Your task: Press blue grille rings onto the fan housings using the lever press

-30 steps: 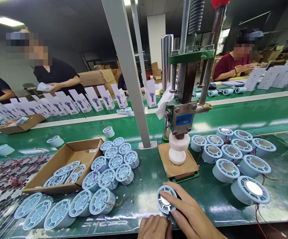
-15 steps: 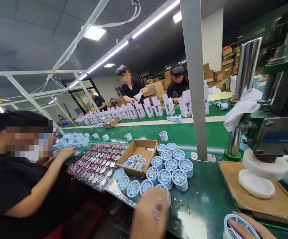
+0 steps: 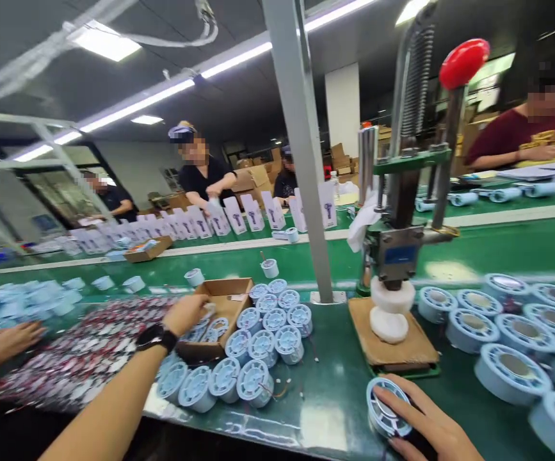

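Moved on from over the near row of housings (image 3: 224, 378), my left hand (image 3: 184, 315) now reaches into a cardboard box (image 3: 205, 351), fingers curled at pale blue rings (image 3: 217, 328); whether they grip one, I cannot tell. Seen from my head, my right hand (image 3: 441, 428) holds a round blue housing (image 3: 381, 413). Just beyond that hand stands a lever press (image 3: 402, 255); to its right sit disc-topped housings (image 3: 514, 370).

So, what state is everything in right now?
Cardboard box, open
Blue rings, loose inside the box
Left hand, at the box, grip unclear
Right hand, closed on a blue housing
Blue housing, gripped
White cartons, upright, flaps up
Ceiling light, lit
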